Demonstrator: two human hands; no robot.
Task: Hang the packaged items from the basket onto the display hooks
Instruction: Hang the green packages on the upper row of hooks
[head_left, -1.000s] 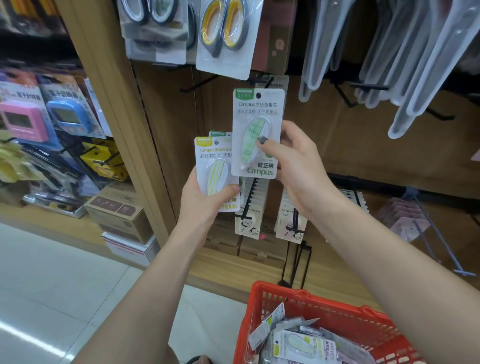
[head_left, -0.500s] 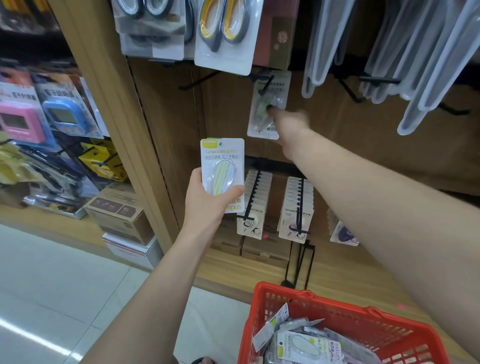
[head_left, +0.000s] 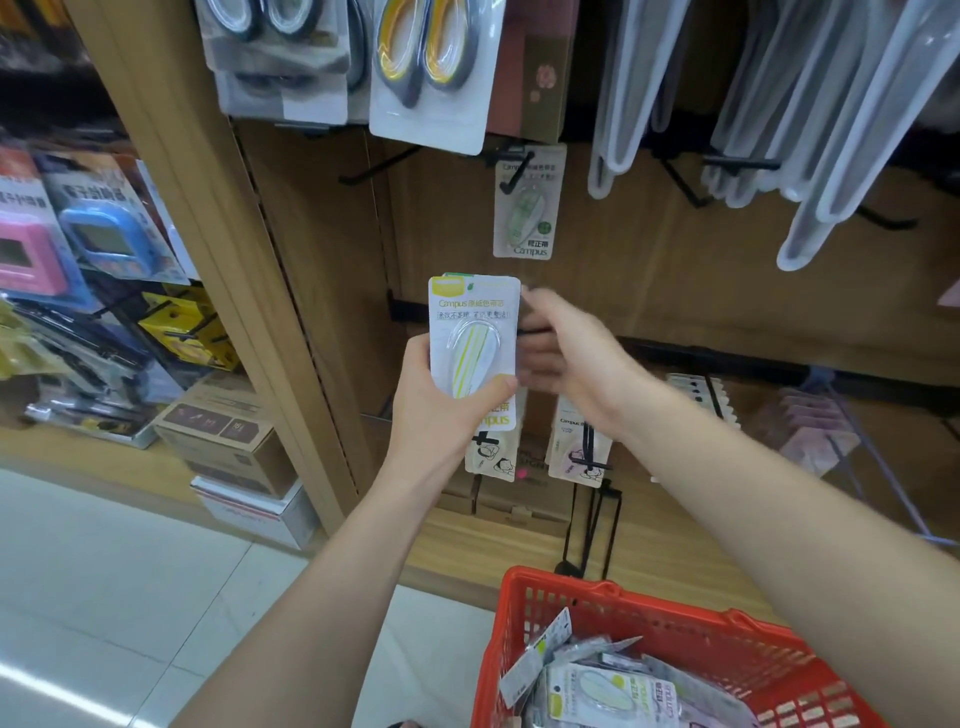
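Observation:
My left hand (head_left: 436, 415) is shut on a white correction-tape pack with yellow stripes (head_left: 472, 332), held upright before the wooden display panel; the edge of a second pack shows behind it. My right hand (head_left: 566, 358) is blurred at the pack's right edge, thumb and fingers apart, and I cannot tell whether it touches. A green-striped pack (head_left: 527, 208) hangs from a black hook (head_left: 511, 174) above. The red basket (head_left: 675, 610) at lower right holds several more packs (head_left: 613, 696).
A bare black hook (head_left: 376, 166) juts out left of the hung pack. Scissors packs (head_left: 431, 67) hang above, white plastic hangers (head_left: 831, 130) at upper right. Lower hooks carry small packs (head_left: 579, 441). Cardboard boxes (head_left: 223, 431) sit on the bottom shelf to the left.
My right hand carried the green-striped pack up onto the hook, let go of it, and came back down beside the packs in my left hand. My left hand has barely moved.

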